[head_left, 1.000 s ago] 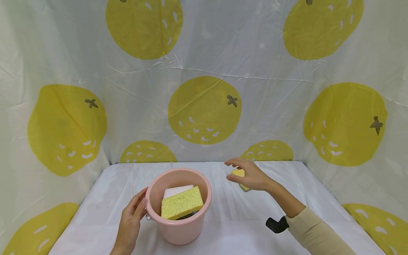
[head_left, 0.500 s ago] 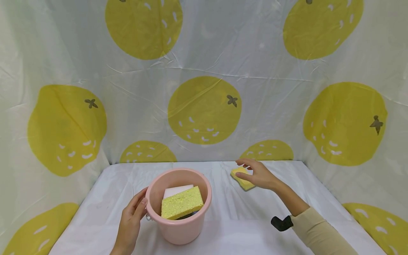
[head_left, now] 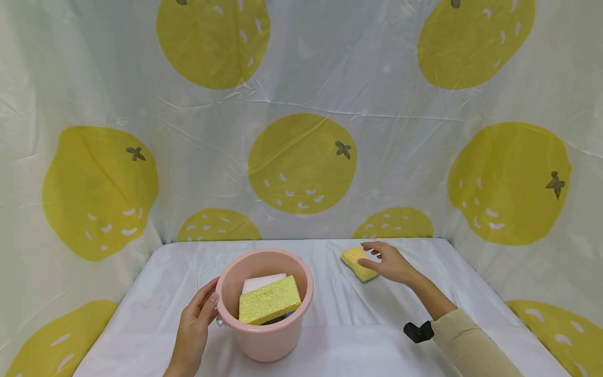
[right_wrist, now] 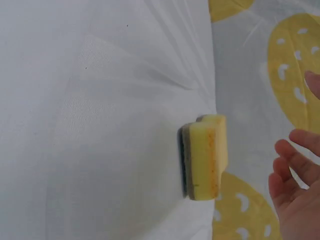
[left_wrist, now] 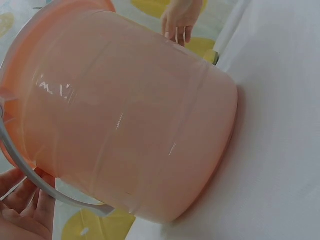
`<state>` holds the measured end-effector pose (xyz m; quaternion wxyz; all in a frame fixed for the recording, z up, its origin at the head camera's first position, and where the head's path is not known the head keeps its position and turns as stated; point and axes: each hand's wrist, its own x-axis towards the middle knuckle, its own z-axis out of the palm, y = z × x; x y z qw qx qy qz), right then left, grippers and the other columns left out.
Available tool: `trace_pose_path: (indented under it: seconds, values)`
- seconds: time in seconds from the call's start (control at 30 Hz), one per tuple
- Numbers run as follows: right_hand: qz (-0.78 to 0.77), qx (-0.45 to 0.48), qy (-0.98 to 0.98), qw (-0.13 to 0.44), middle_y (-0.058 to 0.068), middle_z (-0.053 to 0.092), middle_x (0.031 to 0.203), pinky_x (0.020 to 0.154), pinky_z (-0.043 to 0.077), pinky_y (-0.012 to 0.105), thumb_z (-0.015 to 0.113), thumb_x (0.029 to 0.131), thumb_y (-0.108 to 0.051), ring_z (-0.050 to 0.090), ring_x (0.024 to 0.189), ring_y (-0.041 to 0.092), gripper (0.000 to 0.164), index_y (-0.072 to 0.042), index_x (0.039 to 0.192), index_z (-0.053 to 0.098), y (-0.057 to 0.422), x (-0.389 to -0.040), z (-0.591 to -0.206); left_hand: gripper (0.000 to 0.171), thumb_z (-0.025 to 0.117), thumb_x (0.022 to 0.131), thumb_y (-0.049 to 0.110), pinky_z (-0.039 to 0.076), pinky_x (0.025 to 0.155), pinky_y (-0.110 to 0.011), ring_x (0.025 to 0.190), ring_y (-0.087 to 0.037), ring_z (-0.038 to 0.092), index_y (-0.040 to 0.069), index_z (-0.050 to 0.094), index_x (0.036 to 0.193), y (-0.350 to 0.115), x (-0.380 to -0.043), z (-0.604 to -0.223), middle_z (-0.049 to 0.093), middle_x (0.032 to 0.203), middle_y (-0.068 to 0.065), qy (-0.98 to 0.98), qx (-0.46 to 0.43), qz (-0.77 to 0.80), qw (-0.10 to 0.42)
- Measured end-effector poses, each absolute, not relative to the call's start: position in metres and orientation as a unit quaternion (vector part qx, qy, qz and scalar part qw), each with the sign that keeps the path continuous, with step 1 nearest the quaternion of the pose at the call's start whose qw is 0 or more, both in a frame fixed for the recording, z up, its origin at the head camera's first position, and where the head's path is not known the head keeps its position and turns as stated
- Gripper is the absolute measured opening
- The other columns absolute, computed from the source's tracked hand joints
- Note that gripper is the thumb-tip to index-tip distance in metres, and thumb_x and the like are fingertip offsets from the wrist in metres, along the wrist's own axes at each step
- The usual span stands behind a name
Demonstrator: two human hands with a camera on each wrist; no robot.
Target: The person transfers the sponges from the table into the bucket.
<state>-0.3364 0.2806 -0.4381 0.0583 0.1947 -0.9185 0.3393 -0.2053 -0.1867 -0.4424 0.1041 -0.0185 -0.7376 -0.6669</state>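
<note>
A pink bucket [head_left: 270,337] with a grey handle [left_wrist: 35,175] stands upright on the white-covered table. My left hand [head_left: 190,327] rests against the outside of its rim at the left, fingers touching the plastic. Inside lies a yellow speckled sponge [head_left: 269,301], tilted over a white block [head_left: 263,281]; something dark under them is mostly hidden. Farther back on the right, a wavy-edged yellow scrub sponge [head_left: 352,259] lies flat, dark side down. My right hand [head_left: 391,264] hovers above its right part, fingers loosely spread and holding nothing. In the right wrist view a gap separates the hand from this sponge [right_wrist: 202,160].
White cloth [head_left: 339,340] covers the table. Lemon-patterned sheets [head_left: 301,162] hang at the back and on both sides. A black strap piece [head_left: 418,332] sticks out from the right sleeve.
My right hand has moved right and slightly down, uncovering more of the sponge on the table. The left hand and the bucket have stayed in place.
</note>
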Motion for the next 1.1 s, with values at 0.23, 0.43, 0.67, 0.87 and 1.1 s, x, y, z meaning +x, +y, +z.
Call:
trace_pose_path:
  seconds: [0.23, 0.43, 0.67, 0.87, 1.1]
  values:
    - [0.344, 0.159, -0.924, 0.057, 0.025, 0.058, 0.139, 0.1, 0.047, 0.059, 0.073, 0.098, -0.036, 0.054, 0.121, 0.047, 0.062, 0.006, 0.142, 0.057, 0.289, -0.343, -0.45, 0.048, 0.05, 0.111, 0.033, 0.049, 0.092, -0.016, 0.123, 0.003, 0.054, 0.006, 0.051, 0.151, -0.187, -0.206, -0.443, 0.051, 0.151, -0.009, -0.739, -0.019, -0.665, 0.105]
    - [0.342, 0.133, -0.929, 0.051, 0.026, 0.055, 0.142, 0.099, 0.047, 0.061, 0.074, 0.096, -0.04, 0.053, 0.123, 0.048, 0.07, 0.005, 0.146, 0.053, 0.292, -0.347, -0.465, 0.048, 0.05, 0.111, 0.033, 0.049, 0.092, -0.016, 0.122, 0.004, 0.055, 0.006, 0.051, 0.151, -0.187, -0.206, -0.443, 0.052, 0.15, -0.008, -0.74, -0.019, -0.664, 0.107]
    - [0.314, 0.103, -0.943, 0.04, 0.032, 0.052, 0.141, 0.099, 0.047, 0.06, 0.081, 0.089, -0.045, 0.054, 0.122, 0.049, 0.089, 0.014, 0.146, 0.046, 0.291, -0.356, -0.49, 0.048, 0.05, 0.111, 0.034, 0.049, 0.092, -0.016, 0.123, 0.004, 0.054, 0.006, 0.051, 0.151, -0.187, -0.205, -0.444, 0.052, 0.151, -0.008, -0.739, -0.019, -0.665, 0.105]
    - [0.312, 0.092, -0.945, 0.029, 0.036, 0.048, 0.141, 0.106, 0.042, 0.062, 0.084, 0.084, -0.046, 0.049, 0.128, 0.051, 0.098, 0.017, 0.146, 0.042, 0.29, -0.362, -0.502, 0.048, 0.05, 0.111, 0.034, 0.048, 0.093, -0.017, 0.124, 0.003, 0.054, 0.008, 0.051, 0.151, -0.186, -0.206, -0.444, 0.051, 0.151, -0.007, -0.741, -0.013, -0.664, 0.098]
    - [0.304, 0.095, -0.948, 0.023, 0.03, 0.056, 0.134, 0.104, 0.042, 0.06, 0.085, 0.082, -0.041, 0.052, 0.125, 0.046, 0.087, 0.016, 0.138, 0.051, 0.29, -0.363, -0.505, 0.05, 0.05, 0.111, 0.037, 0.048, 0.093, -0.016, 0.123, 0.004, 0.053, 0.009, 0.05, 0.152, -0.186, -0.207, -0.441, 0.05, 0.153, -0.006, -0.743, -0.001, -0.663, 0.09]
